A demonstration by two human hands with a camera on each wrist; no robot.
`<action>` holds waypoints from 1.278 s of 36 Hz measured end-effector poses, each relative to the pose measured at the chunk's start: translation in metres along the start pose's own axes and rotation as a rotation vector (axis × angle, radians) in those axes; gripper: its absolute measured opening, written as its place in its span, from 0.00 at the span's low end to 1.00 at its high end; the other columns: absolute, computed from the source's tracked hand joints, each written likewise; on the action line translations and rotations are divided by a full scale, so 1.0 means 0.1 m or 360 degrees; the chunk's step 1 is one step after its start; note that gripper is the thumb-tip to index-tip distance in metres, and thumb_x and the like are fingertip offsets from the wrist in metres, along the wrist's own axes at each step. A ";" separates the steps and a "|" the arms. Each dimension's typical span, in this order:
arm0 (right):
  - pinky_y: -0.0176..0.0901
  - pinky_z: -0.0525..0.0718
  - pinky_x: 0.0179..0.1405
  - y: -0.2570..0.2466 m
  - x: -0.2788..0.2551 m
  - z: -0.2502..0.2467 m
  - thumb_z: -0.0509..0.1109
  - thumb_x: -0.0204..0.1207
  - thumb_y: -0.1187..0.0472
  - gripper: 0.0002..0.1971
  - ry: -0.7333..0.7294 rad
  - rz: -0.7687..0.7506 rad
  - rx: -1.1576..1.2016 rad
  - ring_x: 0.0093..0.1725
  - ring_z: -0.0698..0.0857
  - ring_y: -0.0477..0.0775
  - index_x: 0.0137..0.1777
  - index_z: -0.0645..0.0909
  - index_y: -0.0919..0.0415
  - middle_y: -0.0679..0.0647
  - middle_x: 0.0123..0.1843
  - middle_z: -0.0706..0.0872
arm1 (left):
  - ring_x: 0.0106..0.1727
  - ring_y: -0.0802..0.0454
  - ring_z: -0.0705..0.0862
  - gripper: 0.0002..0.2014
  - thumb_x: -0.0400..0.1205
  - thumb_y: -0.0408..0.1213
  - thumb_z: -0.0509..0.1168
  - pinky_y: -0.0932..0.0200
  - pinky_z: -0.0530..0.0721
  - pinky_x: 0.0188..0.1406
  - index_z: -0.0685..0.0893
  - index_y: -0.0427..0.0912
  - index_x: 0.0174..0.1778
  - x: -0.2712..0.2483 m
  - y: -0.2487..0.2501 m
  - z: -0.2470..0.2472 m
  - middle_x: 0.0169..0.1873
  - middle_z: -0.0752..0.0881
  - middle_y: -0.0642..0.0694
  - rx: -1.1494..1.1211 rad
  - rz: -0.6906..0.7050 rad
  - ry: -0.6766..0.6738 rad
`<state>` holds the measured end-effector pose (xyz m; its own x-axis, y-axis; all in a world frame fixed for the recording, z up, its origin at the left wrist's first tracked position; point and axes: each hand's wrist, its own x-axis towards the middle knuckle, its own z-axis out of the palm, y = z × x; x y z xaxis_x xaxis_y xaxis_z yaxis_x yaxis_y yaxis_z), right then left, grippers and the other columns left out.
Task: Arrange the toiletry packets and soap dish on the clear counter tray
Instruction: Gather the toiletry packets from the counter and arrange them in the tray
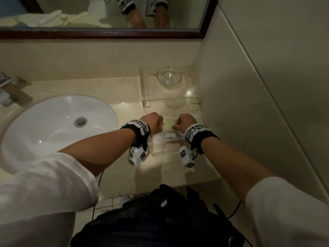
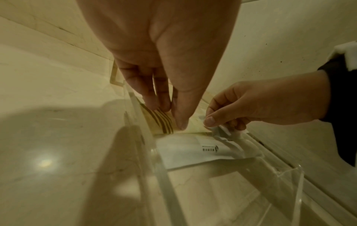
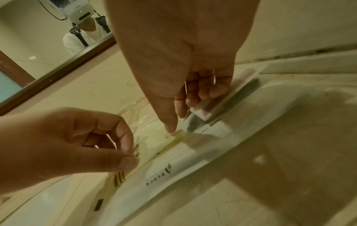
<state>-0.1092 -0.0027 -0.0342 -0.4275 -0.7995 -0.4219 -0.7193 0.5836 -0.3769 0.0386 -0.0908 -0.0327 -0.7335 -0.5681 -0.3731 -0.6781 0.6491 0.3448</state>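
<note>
With the left hand (image 2: 154, 85) pinching the pale yellow striped packet (image 2: 164, 122) and the right hand (image 2: 251, 107) pinching what seems a crinkled clear wrapper, both inside the clear acrylic tray (image 2: 289, 175) on the beige stone worktop (image 1: 110, 90), lay each flat beside the white printed packet (image 2: 189, 149).

My tray (image 2: 286, 180) is clear glossy plastic, the packet (image 2: 185, 151) matt white paper, the counter (image 1: 110, 90) polished stone, the sink (image 1: 53, 125) glossy white ceramic.
</note>
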 end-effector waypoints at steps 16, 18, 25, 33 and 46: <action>0.45 0.83 0.41 0.02 -0.02 -0.03 0.72 0.71 0.54 0.09 0.0046 -0.0052 0.0007 0.42 0.84 0.54 0.36 0.77 0.56 0.54 0.40 0.85 | 0.46 0.50 0.82 0.06 0.77 0.38 0.70 0.58 0.80 0.47 0.85 0.39 0.44 -0.11 0.02 -0.07 0.45 0.83 0.46 -0.0253 0.0025 0.0130; 0.45 0.82 0.44 0.03 -0.01 -0.05 0.73 0.72 0.55 0.08 0.0054 -0.0086 0.0026 0.44 0.84 0.54 0.40 0.79 0.58 0.55 0.43 0.86 | 0.43 0.53 0.79 0.06 0.76 0.38 0.70 0.61 0.78 0.45 0.85 0.39 0.43 -0.14 0.01 -0.07 0.43 0.80 0.49 -0.0293 0.0018 0.0167; 0.42 0.78 0.43 -0.09 0.00 -0.06 0.73 0.73 0.53 0.10 0.0218 -0.0222 0.0056 0.43 0.80 0.50 0.44 0.82 0.61 0.52 0.44 0.83 | 0.42 0.55 0.80 0.04 0.77 0.36 0.69 0.64 0.74 0.42 0.81 0.46 0.38 -0.27 -0.03 -0.14 0.40 0.84 0.51 -0.0449 -0.0008 0.0243; 0.41 0.76 0.44 -0.59 -0.11 0.09 0.73 0.73 0.52 0.08 0.0268 -0.0411 0.0046 0.45 0.80 0.50 0.38 0.79 0.54 0.55 0.47 0.85 | 0.44 0.55 0.80 0.04 0.77 0.39 0.71 0.65 0.76 0.44 0.82 0.44 0.40 -0.58 -0.32 -0.29 0.44 0.86 0.49 -0.0725 -0.0150 0.0415; 0.42 0.77 0.44 -2.09 -0.68 0.86 0.70 0.74 0.57 0.05 0.0085 -0.0673 0.0000 0.45 0.81 0.53 0.41 0.81 0.58 0.55 0.47 0.85 | 0.48 0.51 0.82 0.07 0.80 0.38 0.66 0.57 0.78 0.49 0.79 0.50 0.36 -1.75 -1.49 -0.49 0.40 0.83 0.55 -0.0959 -0.0368 0.0384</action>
<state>0.1175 -0.0577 0.0025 -0.1226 -0.9747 -0.1868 -0.8375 0.2026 -0.5075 0.2659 -0.1133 0.0232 -0.5092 -0.8003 -0.3165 -0.6748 0.1430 0.7241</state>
